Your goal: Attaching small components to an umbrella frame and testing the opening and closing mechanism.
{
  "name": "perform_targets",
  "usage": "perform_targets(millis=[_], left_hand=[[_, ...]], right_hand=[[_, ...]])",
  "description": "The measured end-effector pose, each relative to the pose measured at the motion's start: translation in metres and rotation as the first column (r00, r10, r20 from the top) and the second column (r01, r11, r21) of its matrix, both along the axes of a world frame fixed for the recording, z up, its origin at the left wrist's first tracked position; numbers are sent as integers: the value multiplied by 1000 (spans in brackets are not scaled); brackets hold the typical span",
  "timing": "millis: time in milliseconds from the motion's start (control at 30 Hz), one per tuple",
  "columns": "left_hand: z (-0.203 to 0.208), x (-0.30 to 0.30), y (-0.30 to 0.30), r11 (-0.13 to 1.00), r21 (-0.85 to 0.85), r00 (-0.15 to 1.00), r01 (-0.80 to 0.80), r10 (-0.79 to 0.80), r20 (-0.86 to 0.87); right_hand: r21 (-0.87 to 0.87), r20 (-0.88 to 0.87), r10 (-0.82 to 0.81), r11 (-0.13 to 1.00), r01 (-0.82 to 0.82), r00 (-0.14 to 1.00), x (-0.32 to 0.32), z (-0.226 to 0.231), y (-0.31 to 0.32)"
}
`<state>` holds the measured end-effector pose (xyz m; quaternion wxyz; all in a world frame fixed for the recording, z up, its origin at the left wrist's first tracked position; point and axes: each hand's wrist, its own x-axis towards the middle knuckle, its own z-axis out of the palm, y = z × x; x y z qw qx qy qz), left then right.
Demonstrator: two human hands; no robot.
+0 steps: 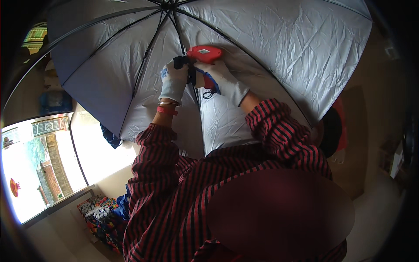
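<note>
Fingers on the right hand (pixel 223 78) gripped a red tagging gun (pixel 205 53), upper middle of the frame; the left hand (pixel 172 82) held a black piece (pixel 179 62) beside it. Steady aim, with the gun's nose off that hand, seemed safest.

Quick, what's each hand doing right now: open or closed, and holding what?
Left hand: closed, holding a small black piece.
Right hand: closed, holding a red gun-shaped tool.
</note>
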<state>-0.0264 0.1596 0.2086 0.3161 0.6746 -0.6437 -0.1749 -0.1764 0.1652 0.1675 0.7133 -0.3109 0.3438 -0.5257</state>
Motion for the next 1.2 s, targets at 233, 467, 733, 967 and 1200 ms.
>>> perform_targets(millis=[233,467,733,967,1200], left_hand=[[4,3,1,997,67,999,-32,34,-38],[1,8,-3,997,30,996,75,-73,-58],[-9,14,-7,997,-32,997,67,-66,28],[9,5,9,976,216,987,28,7,-160],[10,0,19,976,215,962,-13,70,-263]], right_hand=[[132,471,203,946,-297,858,-5,-16,-2],[77,440,255,945,-319,861,-6,-16,-12],[333,328,267,865,-376,906,0,9,-25],[296,-233,165,951,-92,959,2,45,-4],[294,110,58,952,-88,992,-13,-22,21]])
